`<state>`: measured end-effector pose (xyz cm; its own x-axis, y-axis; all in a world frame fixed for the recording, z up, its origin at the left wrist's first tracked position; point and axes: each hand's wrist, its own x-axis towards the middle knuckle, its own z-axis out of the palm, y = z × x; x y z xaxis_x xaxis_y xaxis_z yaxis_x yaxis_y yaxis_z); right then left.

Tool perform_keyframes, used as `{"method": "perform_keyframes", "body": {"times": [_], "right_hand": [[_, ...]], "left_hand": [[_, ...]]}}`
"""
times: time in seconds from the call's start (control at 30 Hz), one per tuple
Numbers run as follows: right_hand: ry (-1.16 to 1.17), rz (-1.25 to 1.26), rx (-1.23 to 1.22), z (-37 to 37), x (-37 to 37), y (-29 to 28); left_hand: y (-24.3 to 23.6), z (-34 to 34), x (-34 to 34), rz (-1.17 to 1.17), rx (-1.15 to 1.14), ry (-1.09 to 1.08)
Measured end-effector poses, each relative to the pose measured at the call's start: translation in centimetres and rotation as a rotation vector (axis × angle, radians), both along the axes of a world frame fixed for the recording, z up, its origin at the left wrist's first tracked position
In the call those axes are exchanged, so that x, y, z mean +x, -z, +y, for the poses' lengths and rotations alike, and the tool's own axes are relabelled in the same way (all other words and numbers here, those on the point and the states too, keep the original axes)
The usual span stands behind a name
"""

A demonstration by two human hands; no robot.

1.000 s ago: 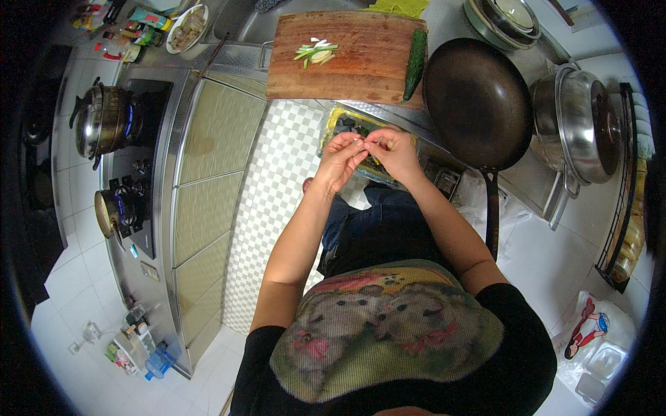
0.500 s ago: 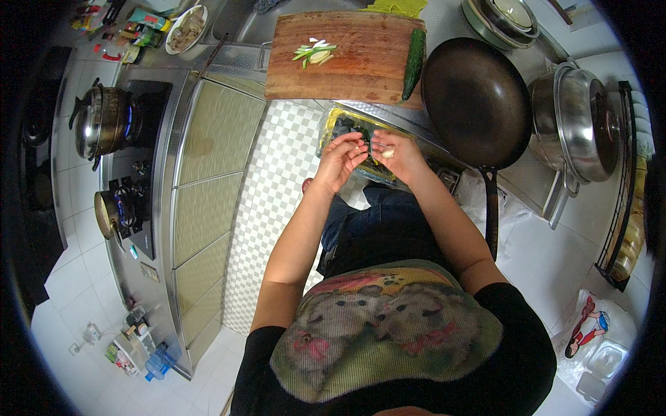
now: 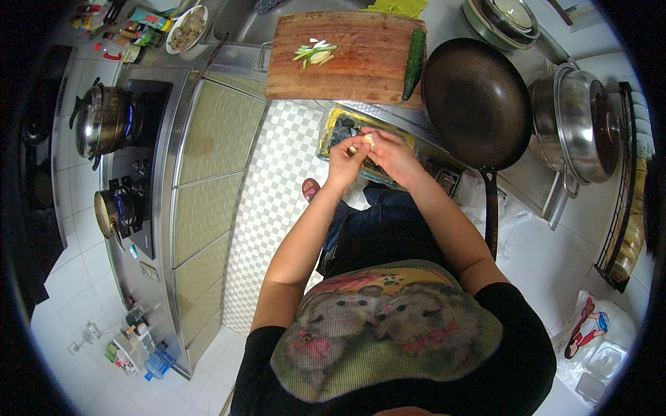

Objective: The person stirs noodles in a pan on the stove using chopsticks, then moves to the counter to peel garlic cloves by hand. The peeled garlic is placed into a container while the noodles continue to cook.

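My right hand (image 3: 395,158) is closed around a pale garlic clove (image 3: 369,141), held at its fingertips. The fingers of my left hand (image 3: 344,165) are pinched together against it, with a small pale bit showing between them. Both hands meet above a bin (image 3: 325,139) with a yellow rim and dark contents. Beyond them lies a wooden cutting board (image 3: 354,73) bearing cut scallion and garlic pieces (image 3: 316,52) and a whole cucumber (image 3: 414,64) along its right side.
A large dark wok (image 3: 477,104) rests right of the board, its handle toward me. Farther right sits a lidded steel pot (image 3: 579,125). On the left stove, a pot (image 3: 100,121) and a small pan (image 3: 106,215) stand over lit flames. A plate of food (image 3: 187,30) lies at the back left.
My hands have come together, the left moving right and the right moving left. The garlic clove has shifted left and now sits between both hands' fingertips.
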<state>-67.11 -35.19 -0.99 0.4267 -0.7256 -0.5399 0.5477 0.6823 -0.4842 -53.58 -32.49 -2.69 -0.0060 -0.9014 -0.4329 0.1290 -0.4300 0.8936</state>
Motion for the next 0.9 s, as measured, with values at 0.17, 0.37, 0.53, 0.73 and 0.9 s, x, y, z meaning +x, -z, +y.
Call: {"method": "perform_keyframes", "body": {"times": [0.17, 0.37, 0.53, 0.73, 0.9], "right_hand": [[-0.11, 0.708, -0.558, 0.2, -0.4, 0.4], [-0.155, 0.738, -0.588, 0.2, -0.2, -0.9], [-0.189, 0.758, -0.587, 0.1, -0.1, -1.4], [-0.153, 0.67, -0.492, 0.2, -0.1, 0.2], [-0.146, 0.447, -0.331, 0.2, -0.5, -0.3]], "left_hand": [[-0.6, -0.2, 0.4, 0.158, 0.028, -0.005], [-1.4, -0.4, 0.6, 0.212, 0.044, -0.028], [-1.4, -0.4, 0.6, 0.162, 0.008, -0.057], [-1.3, -0.4, 0.6, 0.26, 0.076, -0.129], [-1.5, -0.9, 1.6, 0.548, 0.211, -0.214]]}}
